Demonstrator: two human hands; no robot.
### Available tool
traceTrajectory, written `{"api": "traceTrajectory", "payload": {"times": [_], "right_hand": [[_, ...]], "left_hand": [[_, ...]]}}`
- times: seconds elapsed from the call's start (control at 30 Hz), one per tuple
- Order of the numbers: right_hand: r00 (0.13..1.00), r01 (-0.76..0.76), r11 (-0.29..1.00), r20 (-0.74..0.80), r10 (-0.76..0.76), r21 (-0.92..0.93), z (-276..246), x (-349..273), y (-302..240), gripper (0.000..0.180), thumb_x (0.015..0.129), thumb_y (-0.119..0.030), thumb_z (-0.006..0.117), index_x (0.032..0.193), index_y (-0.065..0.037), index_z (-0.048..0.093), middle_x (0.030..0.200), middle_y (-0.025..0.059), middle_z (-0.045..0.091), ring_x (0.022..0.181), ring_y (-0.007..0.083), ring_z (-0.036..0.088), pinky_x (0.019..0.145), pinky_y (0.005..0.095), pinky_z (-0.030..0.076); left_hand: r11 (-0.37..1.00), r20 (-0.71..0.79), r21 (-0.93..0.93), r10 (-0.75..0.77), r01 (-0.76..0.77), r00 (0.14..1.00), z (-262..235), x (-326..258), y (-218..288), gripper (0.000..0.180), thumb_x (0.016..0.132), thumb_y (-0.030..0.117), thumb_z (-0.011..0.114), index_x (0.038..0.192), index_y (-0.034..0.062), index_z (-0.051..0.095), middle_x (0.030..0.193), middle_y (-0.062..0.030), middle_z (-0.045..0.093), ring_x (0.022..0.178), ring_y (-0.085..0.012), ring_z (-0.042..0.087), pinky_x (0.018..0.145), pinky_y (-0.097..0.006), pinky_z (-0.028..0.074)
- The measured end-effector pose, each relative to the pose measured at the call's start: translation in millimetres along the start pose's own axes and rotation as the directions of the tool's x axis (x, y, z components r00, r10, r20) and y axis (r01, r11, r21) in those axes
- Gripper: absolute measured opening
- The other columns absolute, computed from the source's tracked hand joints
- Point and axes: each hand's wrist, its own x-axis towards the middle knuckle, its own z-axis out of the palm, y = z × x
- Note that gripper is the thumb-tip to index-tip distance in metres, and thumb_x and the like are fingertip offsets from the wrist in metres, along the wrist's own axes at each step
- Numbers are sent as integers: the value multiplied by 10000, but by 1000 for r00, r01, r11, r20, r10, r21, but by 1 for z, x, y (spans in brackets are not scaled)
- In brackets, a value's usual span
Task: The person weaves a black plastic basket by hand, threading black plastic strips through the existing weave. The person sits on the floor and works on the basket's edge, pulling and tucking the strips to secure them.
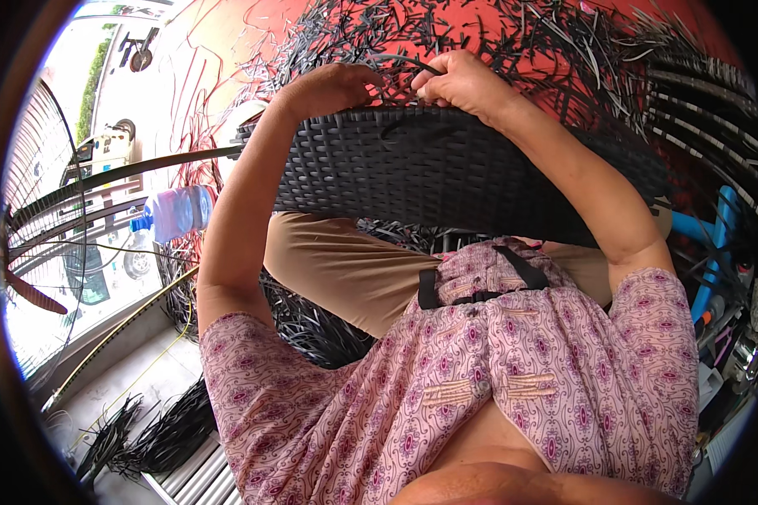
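Your left hand (333,84) and right hand (463,82) sit close together at the far edge of the woven panel (446,172) lying across your lap, both pinched on a dark wicker strand (400,61). The strand looks springy, smooth and probably slippery; grip it near the weave. The panel looks stiff and light.

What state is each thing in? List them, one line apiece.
Woven panel: lying flat across the lap, far edge unfinished.
Black strip: loose, arched between both hands.
Left hand: closed, at the panel's far edge.
Right hand: pinching the strip.
Water bottle: lying on its side, capped.
Cut strips: scattered on the red floor.
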Motion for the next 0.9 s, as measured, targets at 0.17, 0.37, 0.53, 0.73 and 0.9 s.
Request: {"api": "traceTrajectory", "payload": {"times": [0.17,0.37,0.53,0.73,0.9], "right_hand": [[1000,-11,1000,15,11,1,1,2,-1,152,781,-20,670,921,34,695,754,51,670,620,74,554,579,225,456],[998,-51,996,36,53,-76,6,10,-6,141,821,-70,673,933,12,699,746,26,659,602,66,540,549,213,434],[955,-150,982,238,175,-118,-6,4,-29,162,865,-201,723,959,-71,707,713,-38,601,573,22,500,469,188,360],[946,-205,979,254,199,-4,-17,-15,-46,186,877,-196,716,992,-51,693,740,-33,620,585,30,566,410,159,343],[978,-202,959,100,185,200,-21,-25,-45,185,912,-150,670,1060,-40,655,847,-3,670,633,71,640,408,167,382]], "left_hand": [[920,111,-388,-19,61,994,-7,3,-12,406,826,-13,603,1228,41,637,914,-26,686,834,-109,621,769,-264,500],[786,-11,-615,-82,58,997,-7,-1,-19,355,784,39,667,1138,16,671,891,-22,683,803,-100,618,730,-246,487],[842,-80,-531,-162,96,983,-8,-17,-37,335,777,55,680,1112,42,681,868,-11,685,763,-86,612,676,-234,471],[950,-107,-308,-98,61,989,-3,-16,-49,348,809,-39,588,1140,39,661,868,-11,683,787,-94,630,696,-254,495],[969,-128,-234,-112,79,985,-3,-16,-33,272,801,47,645,1056,113,710,804,-48,707,751,-126,659,678,-303,520]]}}
